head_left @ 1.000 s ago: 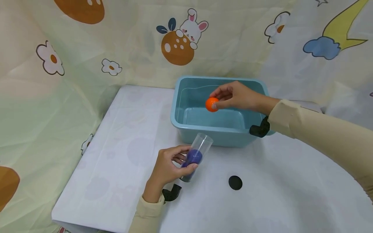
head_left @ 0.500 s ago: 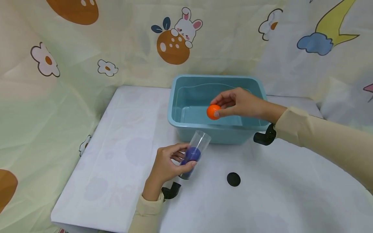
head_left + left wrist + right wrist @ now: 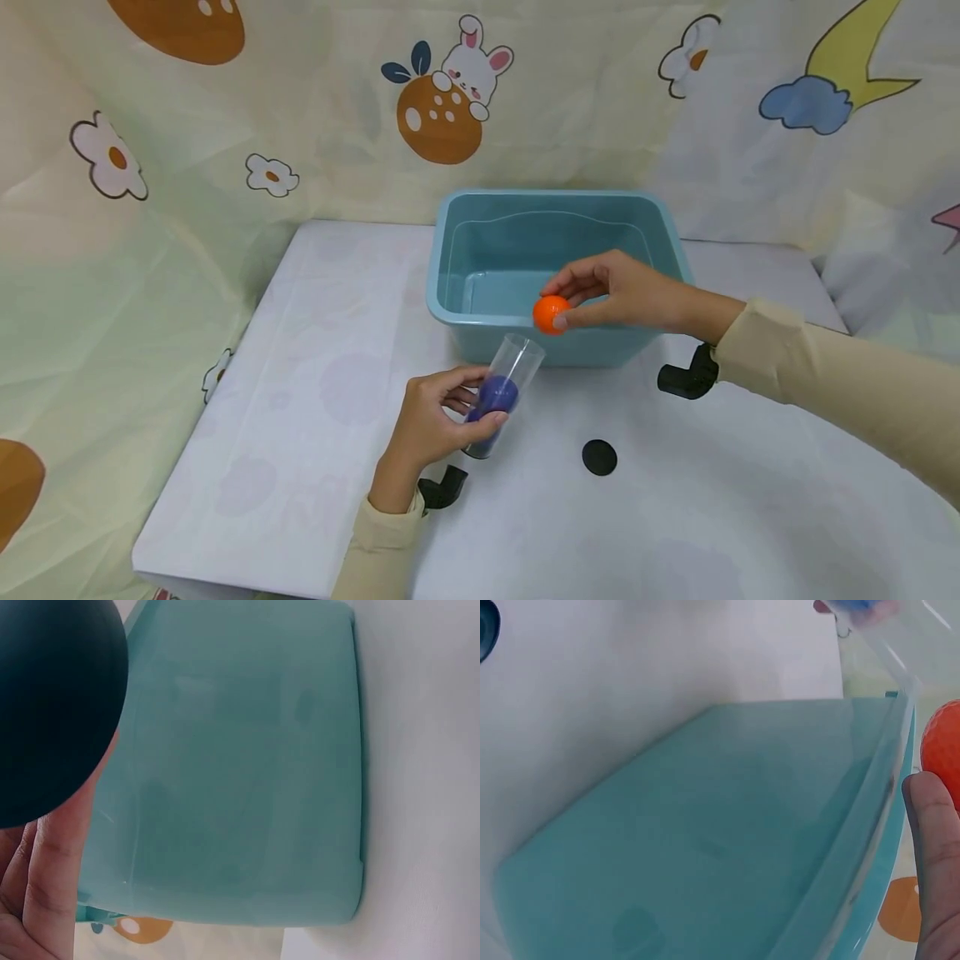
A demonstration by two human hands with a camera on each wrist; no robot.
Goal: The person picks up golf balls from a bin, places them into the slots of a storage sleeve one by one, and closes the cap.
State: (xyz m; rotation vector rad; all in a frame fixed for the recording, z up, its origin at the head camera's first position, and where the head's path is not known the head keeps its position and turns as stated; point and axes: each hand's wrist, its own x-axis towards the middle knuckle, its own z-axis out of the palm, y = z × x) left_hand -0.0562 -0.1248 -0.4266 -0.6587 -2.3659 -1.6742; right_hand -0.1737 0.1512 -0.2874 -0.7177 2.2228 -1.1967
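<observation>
My left hand [image 3: 438,421] grips a clear tube [image 3: 522,357], tilted with its mouth up and to the right. Inside the tube sit purple balls [image 3: 498,393], the lower one partly behind my thumb. The tube's dark bottom end [image 3: 56,705] fills a corner of the left wrist view. Between thumb and fingers my right hand [image 3: 618,292] pinches an orange ball [image 3: 551,314], just above and right of the tube's mouth and apart from it. Part of this orange ball [image 3: 943,750] shows at the edge of the right wrist view.
A blue-green plastic bin [image 3: 480,321] stands behind the tube, its near rim below the right hand. A round black disc [image 3: 599,457] lies on the white table [image 3: 300,467] to the right of the tube. A printed cloth [image 3: 337,100] hangs behind and at the left.
My right hand has brought the orange ball from over the bin toward me, down to near the tube's mouth. The left hand and tube have barely moved; the head view shifted slightly.
</observation>
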